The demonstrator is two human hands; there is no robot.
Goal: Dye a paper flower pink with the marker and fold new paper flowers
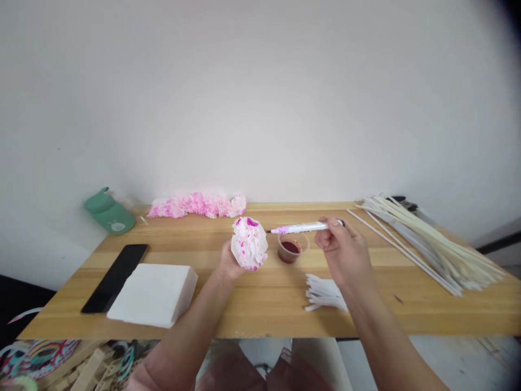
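My left hand [230, 263] is closed around the base of a white paper flower [249, 244], which has magenta blotches on its crumpled petals; most of the fingers are hidden behind it. My right hand [342, 245] grips a white marker pen [303, 227] stained pink near its dark tip. That tip points left and is close to the flower's right edge. Below the pen stands a clear plastic cup [288, 250] with dark red liquid inside. A bundle of short white strips [323, 293] lies partly behind my right forearm.
Pink-and-white paper flowers [197, 205] line the table's back edge. At left are a green bottle [109, 212], a black phone [116, 277] and a stack of white paper [148, 293]. Long pale sticks [431, 244] spread across the right side of the wooden table [260, 312].
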